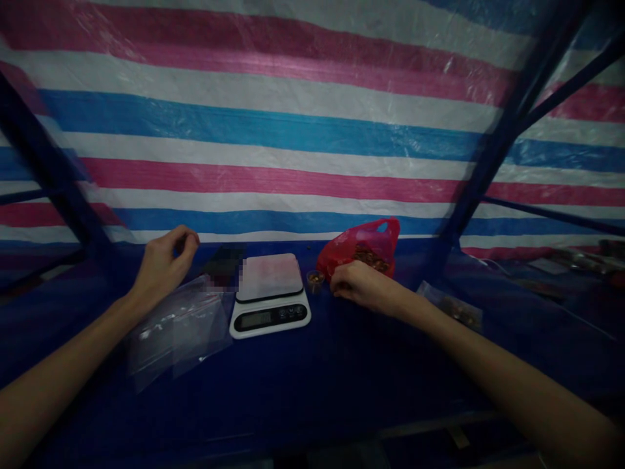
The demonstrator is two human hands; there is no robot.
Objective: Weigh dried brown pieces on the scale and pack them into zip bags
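Observation:
My left hand (168, 255) is raised above the left part of the blue shelf, its fingers curled in to the thumb, and nothing shows in it. Below it lie clear zip bags (188, 326), flat and overlapping. A white kitchen scale (271, 296) with a bare weighing plate stands between my hands. My right hand (361, 284) is closed beside a small clear cup (315, 280) holding small brownish pieces. Whatever its fingers pinch is hidden. Right behind that hand sits an open red plastic bag (342, 246) with brown metal-looking pieces in it.
A filled clear bag (456, 309) lies right of my right forearm. A dark flat object (224, 260), partly blurred out, is behind the scale's left side. Blue metal posts (481, 172) frame the shelf, with striped plastic sheeting (273, 176) behind.

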